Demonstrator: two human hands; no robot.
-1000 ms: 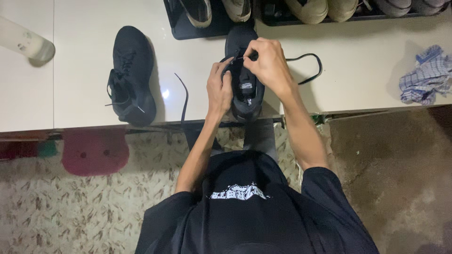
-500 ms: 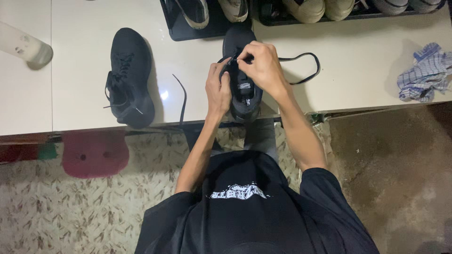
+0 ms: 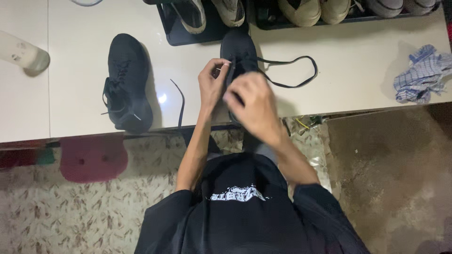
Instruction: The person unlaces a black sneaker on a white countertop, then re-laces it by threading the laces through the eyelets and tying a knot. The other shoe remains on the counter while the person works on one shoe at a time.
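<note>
Black mesh marks the shoe (image 3: 238, 49) being worked on; it lies on the white table (image 3: 358, 70), toe pointing away from the person and heel toward the near edge, so that its opening faces the hands. The left hand (image 3: 212, 84) is pressed against the shoe's left side, and its fingertips (image 3: 220, 66) are pinched on the lace near the eyelets, seemingly so that the shoe is steadied while the lace is held taut. The right hand (image 3: 249, 106) is held over the rear half of the shoe and hides it; its fingers are curled, but whether anything is gripped beneath them cannot be told. From the front of the shoe a black lace (image 3: 294, 70) is looped out to the right across the table, left slack there, clear of the hands. A second lace end (image 3: 181, 101) is trailed to the left and over the table edge.

A second black shoe (image 3: 126, 80), already laced, is set aside well to the left, out of the way. Beyond the worked shoe, dark trays (image 3: 176, 33) with further pairs are ranged along the far edge. A checked cloth (image 3: 421, 75) lies crumpled at the far right, and a pale cylinder (image 3: 21, 51) lies at the far left. A red stool (image 3: 93, 157) stands under the table.
</note>
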